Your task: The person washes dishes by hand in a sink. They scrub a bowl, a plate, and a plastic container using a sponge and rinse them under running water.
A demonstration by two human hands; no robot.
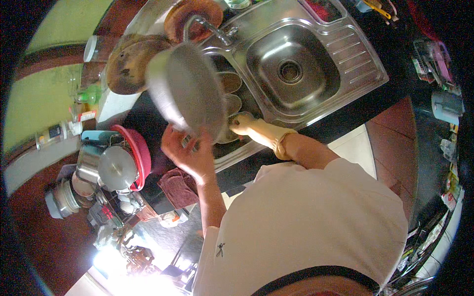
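A large grey metal pot, blurred by motion, is tipped on its side above the left sink basin. My bare left hand grips its lower edge, with a bit of shiny metal between the fingers. On my right hand is a pale yellow glove. Its fingers are bunched low over the left basin, against the round dishes there; what they hold is hidden. Two of these dishes, an upper bowl and a lower bowl, show partly behind the pot.
Right of my hands is the steel sink basin with its drainboard. A curved faucet rises behind. Round wooden boards lean at the back left. Beside my left arm are a pink tub, a steel pot lid and a dark cloth.
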